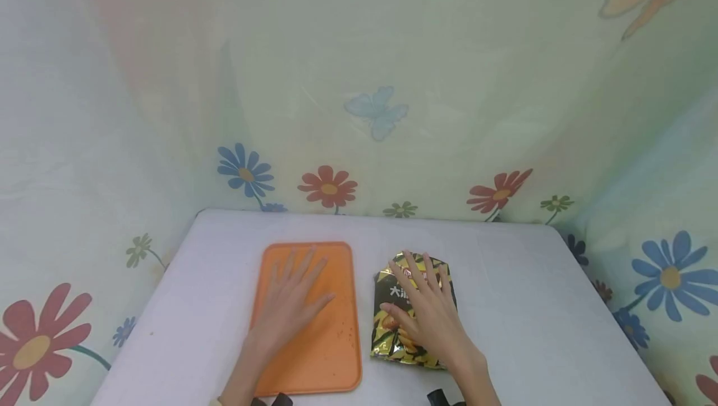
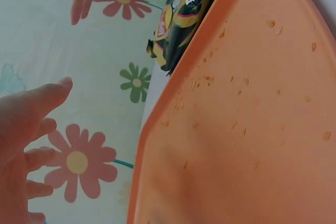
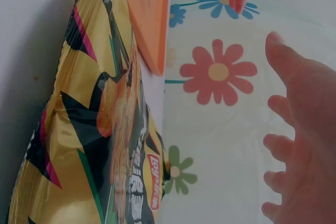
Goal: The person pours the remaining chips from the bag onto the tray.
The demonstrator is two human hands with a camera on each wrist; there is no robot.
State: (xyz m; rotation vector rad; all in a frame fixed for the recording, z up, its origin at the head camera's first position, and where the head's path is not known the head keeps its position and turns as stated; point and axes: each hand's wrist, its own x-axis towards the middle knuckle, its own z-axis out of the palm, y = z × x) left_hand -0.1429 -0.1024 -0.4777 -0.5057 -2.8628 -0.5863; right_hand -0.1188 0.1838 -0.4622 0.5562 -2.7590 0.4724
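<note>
An orange tray [image 1: 331,343] lies on the white table, with small crumbs scattered over its surface in the left wrist view. Above its upper left part is my left hand [image 1: 286,306], fingers spread and straight, holding nothing. To the right of the tray lies a black and gold bag of chips [image 1: 387,331], printed with a Lay's logo [image 3: 154,182]. My right hand [image 1: 437,319] hovers over this bag with its fingers spread. In the right wrist view a gap shows between that hand and the bag.
The white table [image 1: 521,306] extends past the bag on the right and past the tray on the left. A pale curtain [image 1: 336,50] printed with flowers and butterflies hangs behind the table and along both sides.
</note>
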